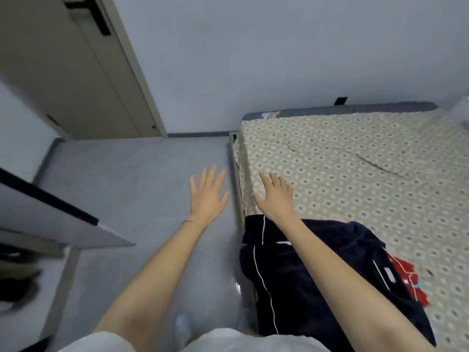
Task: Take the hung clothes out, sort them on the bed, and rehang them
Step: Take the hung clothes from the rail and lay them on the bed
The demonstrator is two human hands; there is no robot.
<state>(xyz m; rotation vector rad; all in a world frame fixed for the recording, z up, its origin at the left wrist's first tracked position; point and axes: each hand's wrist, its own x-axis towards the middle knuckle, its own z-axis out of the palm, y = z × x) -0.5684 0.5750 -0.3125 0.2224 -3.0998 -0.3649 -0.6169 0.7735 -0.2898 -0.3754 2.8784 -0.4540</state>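
A pile of clothes lies on the near corner of the bed (355,161): a dark navy garment (312,280) with thin white piping on top, and a red piece (406,275) poking out at its right. My left hand (206,193) hovers over the floor beside the bed, fingers spread and holding nothing. My right hand (275,195) is stretched out flat above the bed's left edge, just beyond the navy garment, also holding nothing.
The bed has a patterned beige cover and stands against a pale wall. A grey floor (132,186) runs left of it. An open wardrobe door (50,219) juts in at the left, with dark things below. A closed door (76,72) is at the far left.
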